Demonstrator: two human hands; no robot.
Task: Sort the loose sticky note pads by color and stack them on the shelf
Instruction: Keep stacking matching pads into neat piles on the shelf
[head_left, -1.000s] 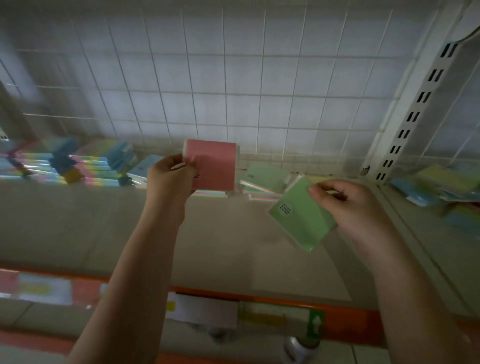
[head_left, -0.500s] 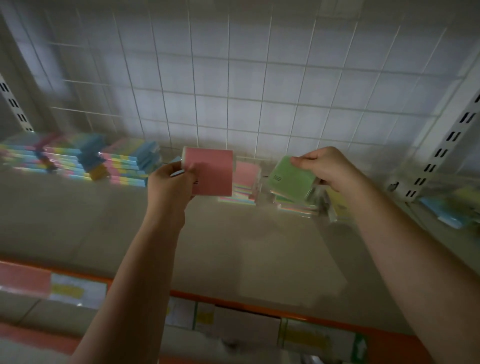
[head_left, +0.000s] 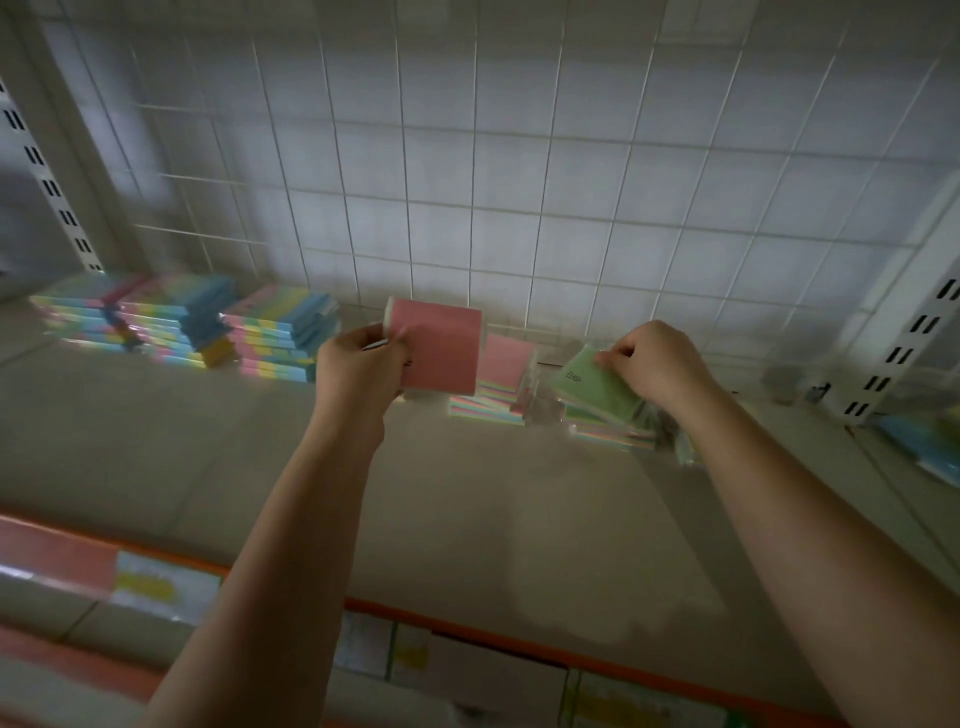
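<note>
The right hand (head_left: 652, 364) covers the green pad's (head_left: 592, 387) far corner. Clear-wrapped items (head_left: 670, 441) beside it are blurred. The price labels (head_left: 410, 657) along the shelf edge (head_left: 467, 631) are unreadable.

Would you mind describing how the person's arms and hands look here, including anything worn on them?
Both arms are bare from the bottom edge of the picture to the wrists: no sleeves show. The left hand and right hand are bare too, with no gloves, and no rings, watch or bracelet show.
</note>
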